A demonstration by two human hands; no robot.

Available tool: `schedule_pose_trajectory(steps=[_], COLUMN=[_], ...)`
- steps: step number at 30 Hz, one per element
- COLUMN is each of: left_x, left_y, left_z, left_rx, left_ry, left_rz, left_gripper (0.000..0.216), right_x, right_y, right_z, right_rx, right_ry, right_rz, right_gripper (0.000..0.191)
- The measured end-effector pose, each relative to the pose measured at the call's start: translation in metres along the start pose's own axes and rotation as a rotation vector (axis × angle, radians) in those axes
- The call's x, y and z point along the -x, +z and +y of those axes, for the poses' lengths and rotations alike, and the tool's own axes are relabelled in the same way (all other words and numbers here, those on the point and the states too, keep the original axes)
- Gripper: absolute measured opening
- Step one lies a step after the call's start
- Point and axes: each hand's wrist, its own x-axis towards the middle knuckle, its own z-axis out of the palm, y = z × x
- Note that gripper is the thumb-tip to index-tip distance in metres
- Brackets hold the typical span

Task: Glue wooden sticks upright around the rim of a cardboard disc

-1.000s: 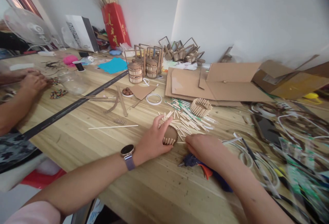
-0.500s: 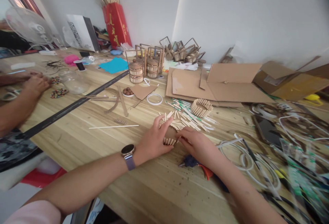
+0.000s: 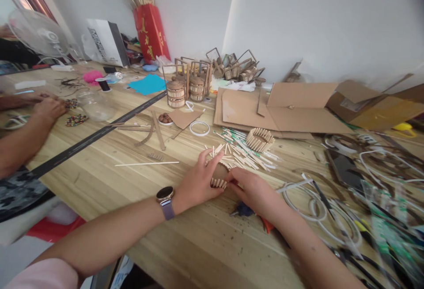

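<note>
Head view, left to right: near the middle of the frame the left hand (image 3: 195, 178) curls around a round cardboard base (image 3: 219, 172) on the table (image 3: 198, 245), thumb at its near side and fingers arched over its far side. Short pegs (image 3: 218, 183) stand along the base's near rim. At its right side the right hand (image 3: 250, 187) brings thumb and forefinger in close; whether a peg is pinched between them, I cannot tell. To set pegs well, I would judge, the left hand should only brace the base without squeezing it, while the right fingertips keep each peg upright, evenly spaced and square to the rim. As for edges and room, the table's near edge slants across the lower left, well apart from the base, and the wood between a long stick (image 3: 146, 164) and the watch (image 3: 164, 194) leaves some slack. Loose sticks (image 3: 245, 158) crowd the base's far side. A blue tool (image 3: 243, 209) lies partly under the right forearm, so lifting the wrist seems safer than sliding it; plastic wrappers (image 3: 380, 218) clutter the lower right.
</note>
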Motion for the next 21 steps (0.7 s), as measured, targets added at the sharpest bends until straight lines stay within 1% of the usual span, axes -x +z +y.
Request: schedule_pose_trajectory(steps=[6, 10, 15, 18, 20, 21], left_x=[0.000, 0.000, 0.000, -0.001, -0.001, 0.000], left_y=[0.001, 0.001, 0.002, 0.002, 0.002, 0.002], left_z=[-0.002, -0.002, -0.003, -0.002, 0.000, 0.001], left_rx=[0.008, 0.004, 0.018, 0.007, -0.004, -0.010], left_ry=[-0.004, -0.004, -0.002, 0.004, 0.000, -0.003], left_rz=[-0.002, -0.010, 0.000, 0.002, 0.008, 0.011], left_gripper=[0.097, 0.098, 0.098, 0.098, 0.097, 0.096], right_x=[0.001, 0.004, 0.002, -0.002, 0.003, 0.009], right_y=[0.003, 0.003, 0.005, -0.005, -0.019, -0.026], right_z=[-0.004, -0.006, 0.000, -0.003, -0.012, -0.019], right_rx=[0.076, 0.067, 0.047, 0.084, 0.124, 0.134], right_ry=[-0.059, -0.064, -0.085, -0.079, -0.073, -0.083], right_rz=[0.011, 0.006, -0.002, -0.013, 0.015, 0.058], right_gripper=[0.015, 0.018, 0.019, 0.025, 0.028, 0.024])
